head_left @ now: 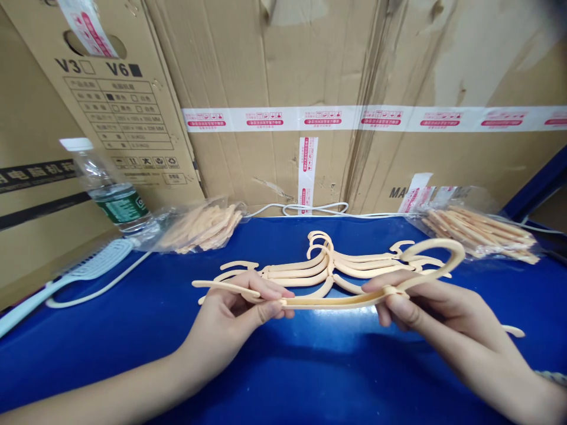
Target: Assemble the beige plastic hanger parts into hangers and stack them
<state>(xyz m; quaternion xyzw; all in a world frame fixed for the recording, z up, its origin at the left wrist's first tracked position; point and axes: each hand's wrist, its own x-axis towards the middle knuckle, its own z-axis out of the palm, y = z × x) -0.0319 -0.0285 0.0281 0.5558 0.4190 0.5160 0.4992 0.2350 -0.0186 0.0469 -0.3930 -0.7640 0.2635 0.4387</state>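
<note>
A beige plastic hanger is stretched between both hands above the blue tabletop. My left hand pinches one arm of it between thumb and fingers, near a joint, with the arm's tip poking out to the left. Closed around the middle joint at the base of the hook is my right hand; the curled hook rises above its fingers. One more beige tip shows just right of that hand, mostly hidden behind it. Beyond the hands lie several matching hangers, nested together with their hooks at the back.
Clear bags of beige hanger parts lie at the back left and back right. On the left are a water bottle and a pale blue hairbrush. A white cable runs along the cardboard boxes behind.
</note>
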